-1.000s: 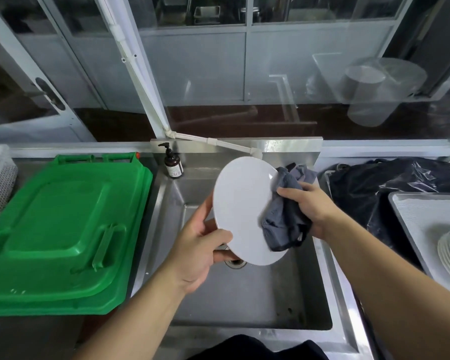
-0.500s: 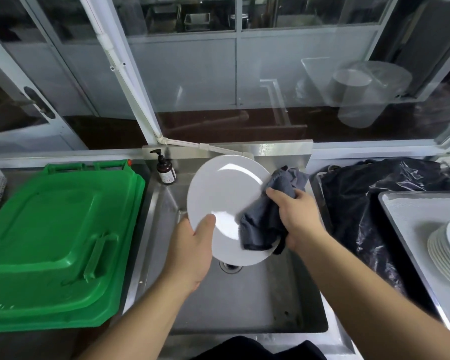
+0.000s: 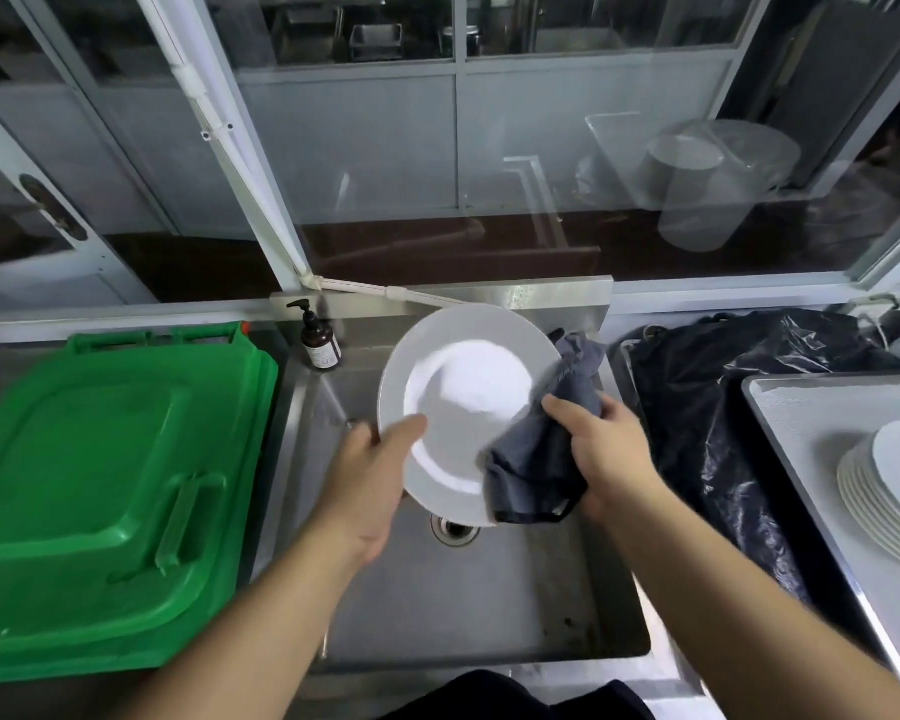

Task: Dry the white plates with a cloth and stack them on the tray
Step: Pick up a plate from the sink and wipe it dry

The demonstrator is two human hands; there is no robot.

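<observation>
Hands (image 3: 370,475) (image 3: 606,452) hold glossy white plate (image 3: 463,402), grey cloth (image 3: 539,459).

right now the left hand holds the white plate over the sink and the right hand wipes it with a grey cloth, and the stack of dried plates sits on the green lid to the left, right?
Not quite. The left hand does hold the white plate over the sink, and the right hand wipes it with the grey cloth. But the head view shows the stack of dried plates on the tray at the right, not on the green lid.
</observation>
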